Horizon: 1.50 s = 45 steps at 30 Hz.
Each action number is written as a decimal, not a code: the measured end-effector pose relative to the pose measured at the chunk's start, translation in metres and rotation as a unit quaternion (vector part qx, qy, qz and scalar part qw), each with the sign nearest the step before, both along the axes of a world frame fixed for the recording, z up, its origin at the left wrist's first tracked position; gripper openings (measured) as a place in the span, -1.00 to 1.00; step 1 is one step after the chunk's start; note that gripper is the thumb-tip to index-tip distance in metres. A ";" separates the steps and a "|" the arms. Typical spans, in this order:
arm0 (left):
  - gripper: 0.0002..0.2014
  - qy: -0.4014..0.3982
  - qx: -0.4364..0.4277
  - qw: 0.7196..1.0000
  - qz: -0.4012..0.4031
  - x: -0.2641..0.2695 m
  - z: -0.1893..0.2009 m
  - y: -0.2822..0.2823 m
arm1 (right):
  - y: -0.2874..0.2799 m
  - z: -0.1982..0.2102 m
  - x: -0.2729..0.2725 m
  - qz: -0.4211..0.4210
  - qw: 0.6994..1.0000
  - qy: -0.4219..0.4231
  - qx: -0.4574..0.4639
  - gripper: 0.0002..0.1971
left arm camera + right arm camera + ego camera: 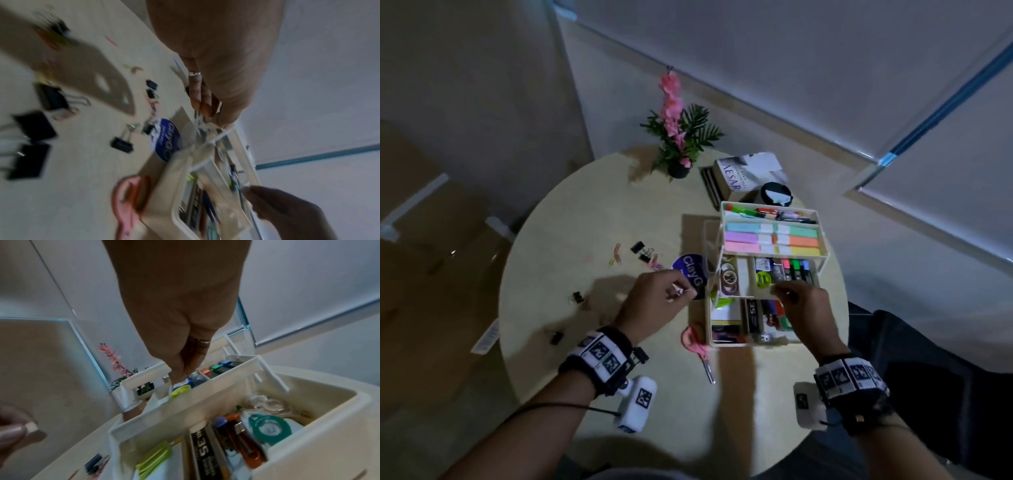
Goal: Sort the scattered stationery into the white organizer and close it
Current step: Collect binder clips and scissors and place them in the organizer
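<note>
Left hand (654, 301) pinching small white piece beside organizer (822, 246) | right hand (803, 308) curled over middle tray; grip unclear

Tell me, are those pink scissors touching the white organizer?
Cannot tell. In the head view the pink scissors lie right beside the white organizer, handles near its corner, but no clear gap or contact shows; the left wrist view is too blurred.

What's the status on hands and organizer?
Left hand pinching a small white piece beside the organizer. Right hand fingers down in the middle tray. Organizer open; binder clips, scissors on the table.
</note>
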<state>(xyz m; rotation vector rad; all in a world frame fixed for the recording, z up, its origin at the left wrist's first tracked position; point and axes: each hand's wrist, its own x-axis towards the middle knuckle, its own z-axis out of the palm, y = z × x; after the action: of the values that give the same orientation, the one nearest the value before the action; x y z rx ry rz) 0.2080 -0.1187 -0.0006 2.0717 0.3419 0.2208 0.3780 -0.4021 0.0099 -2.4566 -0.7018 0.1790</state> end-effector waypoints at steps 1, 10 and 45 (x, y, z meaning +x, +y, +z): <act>-0.93 0.001 0.002 1.000 -0.021 0.010 0.005 -0.015 | -0.003 -0.003 0.007 0.001 1.000 0.010 -0.008 -0.87; -0.90 0.046 0.096 0.991 -0.082 0.091 0.020 -0.109 | -0.013 -0.032 0.041 0.077 0.995 0.005 -0.066 -0.87; -0.81 0.083 0.285 0.942 -0.153 0.099 -0.005 -0.132 | -0.055 -0.055 0.018 0.160 0.973 -0.110 -0.125 -0.44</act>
<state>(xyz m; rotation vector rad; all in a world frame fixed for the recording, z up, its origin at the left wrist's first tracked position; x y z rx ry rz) 0.3072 -0.2503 -0.0054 2.6906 0.0471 -0.0574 0.3962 -0.4566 -0.0453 -2.6097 -1.2411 0.1239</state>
